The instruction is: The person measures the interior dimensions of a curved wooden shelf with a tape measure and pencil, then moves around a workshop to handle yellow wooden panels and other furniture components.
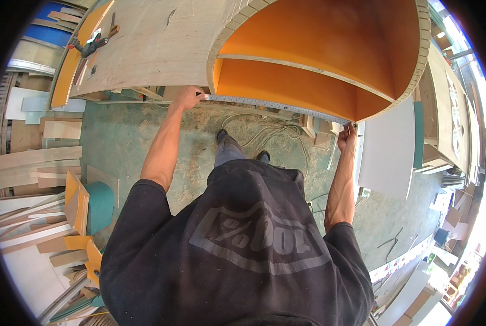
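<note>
While left hand (188,98), right hand (347,139) hold ruler (275,104), orange-lined cabinet (313,30) contains shelf (308,69).

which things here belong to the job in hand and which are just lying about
In use:
- measuring strip, between left hand and right hand
- cabinet with orange inside, along whose near edge it runs

Apparently lying about:
- red-and-black tool
- wood strips at left
- white panel at right

We tag cabinet interior (308,38) orange, measuring strip (254,101) silvery with dark marks, shirt (243,190) black, grey print, floor (118,125) dull green, wood panel (150,49) pale tan.
</note>
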Demonstrator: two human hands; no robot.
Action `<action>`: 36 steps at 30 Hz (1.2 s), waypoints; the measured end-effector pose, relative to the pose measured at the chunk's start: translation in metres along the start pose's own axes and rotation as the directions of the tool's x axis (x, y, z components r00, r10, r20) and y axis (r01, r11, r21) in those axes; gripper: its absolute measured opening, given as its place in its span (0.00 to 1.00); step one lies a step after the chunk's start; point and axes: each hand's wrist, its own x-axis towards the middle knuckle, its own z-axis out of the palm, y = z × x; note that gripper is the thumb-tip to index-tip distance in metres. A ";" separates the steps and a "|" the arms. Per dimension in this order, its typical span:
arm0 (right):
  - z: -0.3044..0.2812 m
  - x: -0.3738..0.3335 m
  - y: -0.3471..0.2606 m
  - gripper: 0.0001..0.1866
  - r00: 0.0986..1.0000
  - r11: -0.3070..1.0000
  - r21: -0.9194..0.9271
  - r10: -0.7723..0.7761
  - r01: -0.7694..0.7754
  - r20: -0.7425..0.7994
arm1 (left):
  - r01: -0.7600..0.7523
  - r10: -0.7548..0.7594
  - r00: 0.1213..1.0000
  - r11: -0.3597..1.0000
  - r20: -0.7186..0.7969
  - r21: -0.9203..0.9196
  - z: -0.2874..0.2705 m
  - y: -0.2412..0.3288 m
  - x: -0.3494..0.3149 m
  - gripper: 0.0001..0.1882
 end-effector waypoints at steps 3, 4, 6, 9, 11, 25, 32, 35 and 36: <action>0.001 -0.001 0.000 0.04 1.000 1.000 -0.022 -0.014 0.014 0.003 | -0.003 0.003 1.000 1.000 -0.001 0.008 0.000 0.000 0.000 0.18; 0.001 -0.001 0.000 0.04 0.999 1.000 -0.021 -0.016 0.016 0.033 | 0.001 -0.001 1.000 1.000 0.002 0.017 0.001 -0.001 0.001 0.18; 0.001 -0.002 0.000 0.04 0.999 1.000 -0.016 -0.014 0.015 0.030 | 0.003 -0.003 1.000 1.000 0.013 0.021 0.001 -0.002 0.002 0.17; 0.001 -0.003 -0.001 0.04 1.000 0.999 -0.032 0.003 -0.003 0.004 | 0.009 -0.009 1.000 1.000 0.018 0.019 0.002 -0.003 0.003 0.17; 0.001 -0.003 -0.002 0.04 0.998 0.999 -0.032 0.009 -0.007 0.058 | 0.012 -0.012 1.000 1.000 0.020 0.021 0.002 -0.003 0.003 0.17; -0.003 0.000 0.002 0.06 0.999 0.998 -0.060 0.025 -0.027 -0.029 | 0.033 -0.033 0.999 0.999 0.018 0.007 0.004 -0.004 0.003 0.15; -0.021 -0.022 0.040 0.13 0.991 0.936 -0.334 -0.132 0.113 -0.035 | -0.181 0.181 0.983 0.982 0.012 0.058 0.034 0.002 -0.016 0.15; -0.021 -0.059 0.084 0.15 0.999 0.878 -0.478 -0.008 0.025 0.037 | -0.163 0.165 0.982 0.986 0.089 -0.024 0.064 0.010 -0.042 0.15; -0.017 -0.076 0.098 0.15 0.977 0.846 -0.532 0.145 -0.039 0.158 | -0.162 0.168 0.980 0.985 0.108 -0.063 0.078 0.013 -0.050 0.15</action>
